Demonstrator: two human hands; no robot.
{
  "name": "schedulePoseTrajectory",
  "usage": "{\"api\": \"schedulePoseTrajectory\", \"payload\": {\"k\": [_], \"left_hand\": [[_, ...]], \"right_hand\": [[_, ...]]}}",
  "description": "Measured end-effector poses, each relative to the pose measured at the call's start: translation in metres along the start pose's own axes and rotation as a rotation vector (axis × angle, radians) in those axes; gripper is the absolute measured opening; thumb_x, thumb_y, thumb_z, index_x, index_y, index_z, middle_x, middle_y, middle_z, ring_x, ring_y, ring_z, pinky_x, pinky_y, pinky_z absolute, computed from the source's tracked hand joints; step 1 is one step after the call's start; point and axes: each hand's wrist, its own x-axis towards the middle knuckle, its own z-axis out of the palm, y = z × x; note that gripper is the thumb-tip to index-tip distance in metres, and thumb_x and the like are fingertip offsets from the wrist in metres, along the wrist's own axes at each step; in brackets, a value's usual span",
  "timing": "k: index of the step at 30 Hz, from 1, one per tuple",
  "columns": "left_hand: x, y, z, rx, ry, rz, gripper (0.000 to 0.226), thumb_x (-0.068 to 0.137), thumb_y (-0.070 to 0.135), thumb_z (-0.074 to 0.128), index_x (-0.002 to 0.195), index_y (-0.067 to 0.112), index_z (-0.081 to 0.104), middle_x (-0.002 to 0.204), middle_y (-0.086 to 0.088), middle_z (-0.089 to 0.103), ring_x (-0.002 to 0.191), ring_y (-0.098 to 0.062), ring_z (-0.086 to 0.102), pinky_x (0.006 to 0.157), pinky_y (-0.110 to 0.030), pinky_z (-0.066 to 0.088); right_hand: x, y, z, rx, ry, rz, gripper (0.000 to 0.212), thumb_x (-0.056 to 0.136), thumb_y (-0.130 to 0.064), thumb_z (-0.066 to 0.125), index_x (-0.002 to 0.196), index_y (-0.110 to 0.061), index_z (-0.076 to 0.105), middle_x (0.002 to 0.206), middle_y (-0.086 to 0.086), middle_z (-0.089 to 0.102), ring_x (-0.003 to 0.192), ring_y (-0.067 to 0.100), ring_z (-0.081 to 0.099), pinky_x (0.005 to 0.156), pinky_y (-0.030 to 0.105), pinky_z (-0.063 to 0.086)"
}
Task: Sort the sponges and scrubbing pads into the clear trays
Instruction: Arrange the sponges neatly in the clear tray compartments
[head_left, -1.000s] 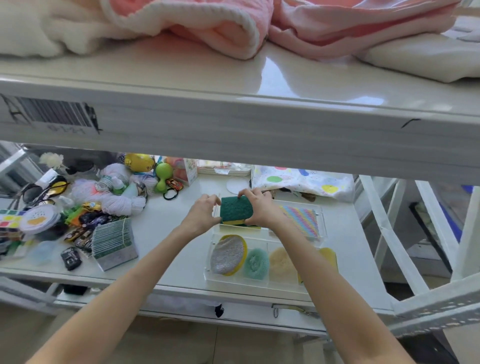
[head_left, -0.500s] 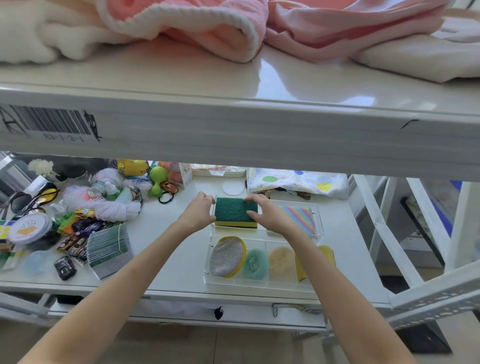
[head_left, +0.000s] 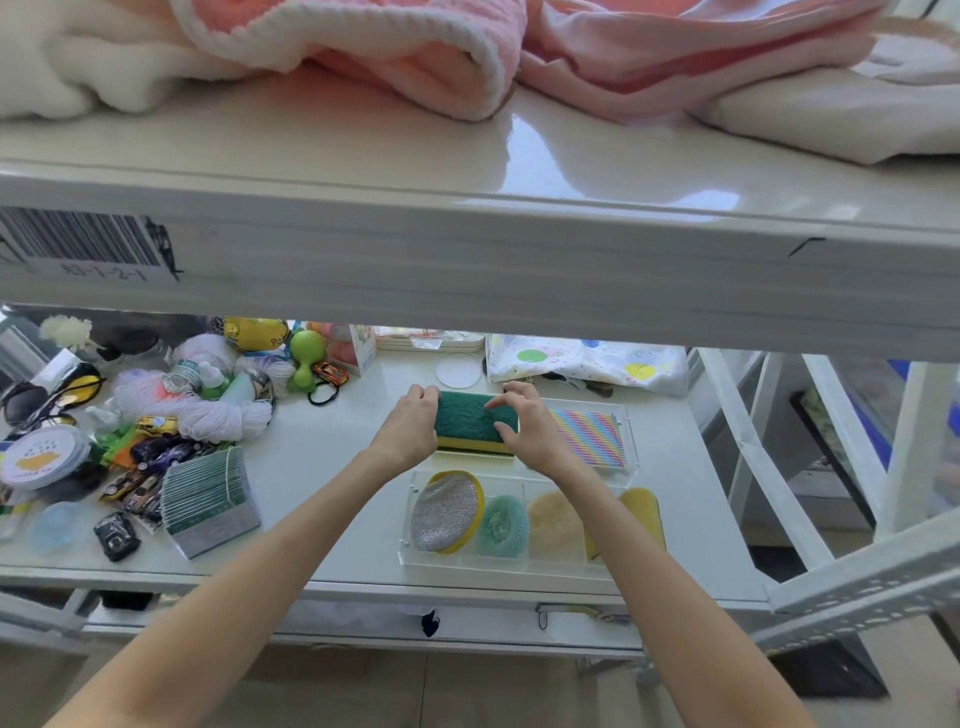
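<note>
A green-topped yellow sponge (head_left: 470, 421) sits at the left end of the far clear tray (head_left: 626, 415), held at both ends by my left hand (head_left: 410, 423) and my right hand (head_left: 524, 423). A rainbow-striped cloth (head_left: 589, 436) lies in that tray's right part. The near clear tray (head_left: 408, 551) holds a silver-and-yellow scrubbing pad (head_left: 447, 512), a teal round scrubber (head_left: 503, 526), a tan round scrubber (head_left: 553, 525) and a yellow sponge (head_left: 644, 512), partly hidden by my right forearm.
The upper shelf edge (head_left: 467, 270) overhangs close above, with pink and white towels (head_left: 415, 57) on top. Left of the trays lie yarn (head_left: 208, 410), toy cars, a stack of green-edged pads (head_left: 208, 499) and a round tin (head_left: 44, 457). A spotted bag (head_left: 587, 361) lies behind.
The green sponge was tilted up between both hands above the far tray; it has come down flatter into the tray's left end. Both hands still grip it.
</note>
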Motion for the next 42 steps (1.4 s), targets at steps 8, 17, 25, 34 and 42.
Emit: {"api": "schedulePoseTrajectory", "payload": {"k": [8,17,25,34,42], "left_hand": [[0.003,0.008,-0.004,0.042,-0.036,-0.003,0.033,0.082,-0.013,0.038,0.113,-0.002,0.045,0.105,-0.026,0.06,0.087,-0.037,0.055,0.07,-0.039,0.042],[-0.005,0.014,-0.005,0.024,-0.045,-0.039,0.036,0.084,-0.013,0.037,0.118,-0.002,0.041,0.104,-0.023,0.056,0.087,-0.035,0.055,0.067,-0.036,0.041],[-0.061,0.013,-0.009,0.078,0.158,0.115,0.024,0.091,0.006,0.05,0.114,0.008,0.045,0.104,-0.011,0.057,0.08,-0.029,0.063,0.07,-0.035,0.054],[-0.095,0.02,0.05,-0.008,-0.069,0.161,0.054,0.088,0.044,0.056,0.133,0.023,0.035,0.119,-0.008,0.049,0.108,-0.024,0.052,0.09,-0.033,0.049],[-0.089,0.012,0.055,0.053,-0.09,0.12,0.049,0.086,0.041,0.059,0.131,0.033,0.041,0.122,-0.008,0.044,0.112,-0.025,0.048,0.089,-0.039,0.054]], "right_hand": [[-0.002,-0.001,0.005,0.013,0.073,0.0,0.03,0.089,0.004,0.052,0.117,-0.003,0.055,0.136,0.015,0.039,0.133,0.026,0.035,0.107,0.024,0.024],[-0.007,-0.005,0.003,-0.114,0.056,-0.06,0.025,0.09,0.002,0.05,0.113,-0.003,0.055,0.136,0.014,0.041,0.131,0.029,0.038,0.109,0.038,0.035],[-0.061,-0.003,-0.014,-0.271,0.15,-0.127,0.018,0.09,-0.014,0.056,0.107,-0.012,0.056,0.11,0.006,0.054,0.103,0.02,0.051,0.079,0.029,0.047],[-0.1,0.025,0.028,-0.274,-0.21,0.02,0.039,0.083,-0.021,0.067,0.118,-0.016,0.051,0.126,0.009,0.044,0.116,0.025,0.047,0.098,0.034,0.043],[-0.103,0.034,0.038,-0.398,-0.112,-0.026,0.04,0.082,-0.029,0.067,0.118,-0.017,0.053,0.122,0.004,0.057,0.118,0.022,0.043,0.101,0.033,0.037]]}}
